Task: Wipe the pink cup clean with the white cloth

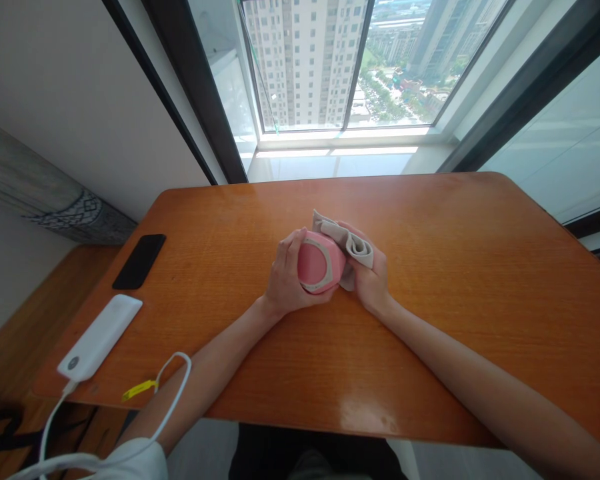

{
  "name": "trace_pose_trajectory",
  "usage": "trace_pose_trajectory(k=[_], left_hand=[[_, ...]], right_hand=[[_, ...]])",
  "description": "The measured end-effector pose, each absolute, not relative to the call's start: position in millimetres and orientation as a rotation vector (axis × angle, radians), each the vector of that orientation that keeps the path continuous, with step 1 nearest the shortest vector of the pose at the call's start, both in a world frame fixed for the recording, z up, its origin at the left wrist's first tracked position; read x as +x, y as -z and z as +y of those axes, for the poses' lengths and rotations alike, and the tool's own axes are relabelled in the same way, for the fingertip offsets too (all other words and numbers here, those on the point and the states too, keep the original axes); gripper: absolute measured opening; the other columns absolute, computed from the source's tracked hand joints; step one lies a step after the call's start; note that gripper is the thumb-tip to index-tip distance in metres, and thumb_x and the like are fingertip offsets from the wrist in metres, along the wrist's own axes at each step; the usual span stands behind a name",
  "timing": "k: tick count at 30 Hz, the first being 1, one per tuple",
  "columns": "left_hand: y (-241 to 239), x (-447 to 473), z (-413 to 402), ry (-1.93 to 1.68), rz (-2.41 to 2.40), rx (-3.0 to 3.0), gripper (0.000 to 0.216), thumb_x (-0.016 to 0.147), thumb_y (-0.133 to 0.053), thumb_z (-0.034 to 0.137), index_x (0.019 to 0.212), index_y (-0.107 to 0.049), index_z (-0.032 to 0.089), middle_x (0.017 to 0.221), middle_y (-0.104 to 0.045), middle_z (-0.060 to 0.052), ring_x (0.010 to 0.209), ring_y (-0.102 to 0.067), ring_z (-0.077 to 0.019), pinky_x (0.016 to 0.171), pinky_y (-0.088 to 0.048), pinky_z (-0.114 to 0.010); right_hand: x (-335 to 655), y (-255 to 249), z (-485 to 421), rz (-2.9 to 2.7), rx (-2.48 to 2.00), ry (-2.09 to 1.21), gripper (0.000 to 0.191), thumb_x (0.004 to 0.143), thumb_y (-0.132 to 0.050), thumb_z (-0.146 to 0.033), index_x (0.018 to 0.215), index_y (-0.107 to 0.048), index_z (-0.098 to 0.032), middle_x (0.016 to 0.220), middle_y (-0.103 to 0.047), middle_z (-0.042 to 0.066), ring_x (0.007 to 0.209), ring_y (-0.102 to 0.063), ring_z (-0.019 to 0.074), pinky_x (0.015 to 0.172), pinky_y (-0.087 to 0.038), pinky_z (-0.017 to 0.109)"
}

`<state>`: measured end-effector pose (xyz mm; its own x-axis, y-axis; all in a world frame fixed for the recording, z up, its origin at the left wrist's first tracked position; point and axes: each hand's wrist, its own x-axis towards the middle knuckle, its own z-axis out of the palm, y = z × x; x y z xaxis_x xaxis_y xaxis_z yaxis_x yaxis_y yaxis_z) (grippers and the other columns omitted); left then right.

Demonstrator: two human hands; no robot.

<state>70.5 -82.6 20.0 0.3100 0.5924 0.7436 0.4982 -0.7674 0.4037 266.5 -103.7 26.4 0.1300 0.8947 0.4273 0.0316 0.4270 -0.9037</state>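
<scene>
My left hand [286, 280] is wrapped round a pink, rounded object [313, 262] with a pale ring on the face turned toward me; its exact kind I cannot make out. Folded in my right hand [373, 283] is a light grey cloth [357, 248], pressed against the right side of the pink object. Both hands are close together above the middle of the table. The far side of the pink object and some of my right fingers are hidden behind the cloth.
The brown wooden table [460, 287] has rounded corners. At its left lie a black phone [139, 261] and a white power bank [100, 338]. A white cable [183, 380] with a yellow tag [139, 390] crosses my left forearm. Behind the table is a window [345, 73].
</scene>
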Motion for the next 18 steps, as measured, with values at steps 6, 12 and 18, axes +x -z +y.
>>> trace_pose_trajectory(k=[6,12,18], left_hand=[[-19.8,71.5,-79.3,-1.428,1.011,2.516,0.119,0.076,-0.09,0.056,0.169,-0.028,0.017,0.154,-0.057,-0.023,0.142,-0.06,-0.041,0.119,-0.055,-0.057],[-21.4,72.1,-81.2,-1.382,0.857,2.677,0.122,0.077,-0.088,0.056,0.172,-0.025,0.014,0.155,-0.057,-0.025,0.142,-0.061,-0.0417,0.117,-0.058,-0.057],[-22.1,71.0,-81.6,-1.408,0.766,2.675,0.124,0.075,-0.09,0.058,0.172,-0.025,0.016,0.156,-0.057,-0.024,0.143,-0.061,-0.0409,0.119,-0.057,-0.057]], right_hand=[[265.7,-33.2,-107.2,-1.507,-0.781,-0.729,0.049,0.109,-0.056,-0.047,0.156,-0.065,-0.035,0.167,-0.06,0.003,0.158,-0.053,0.0338,0.134,-0.04,0.059],[264.8,-44.5,-113.9,-1.637,-0.786,-0.596,0.056,0.11,-0.051,-0.061,0.156,-0.064,-0.033,0.169,-0.055,0.007,0.159,-0.049,0.0363,0.133,-0.039,0.062],[258.5,-47.6,-117.2,-1.584,-0.894,-0.565,0.042,0.113,-0.052,-0.041,0.152,-0.067,-0.033,0.165,-0.061,0.007,0.156,-0.055,0.0314,0.133,-0.043,0.059]])
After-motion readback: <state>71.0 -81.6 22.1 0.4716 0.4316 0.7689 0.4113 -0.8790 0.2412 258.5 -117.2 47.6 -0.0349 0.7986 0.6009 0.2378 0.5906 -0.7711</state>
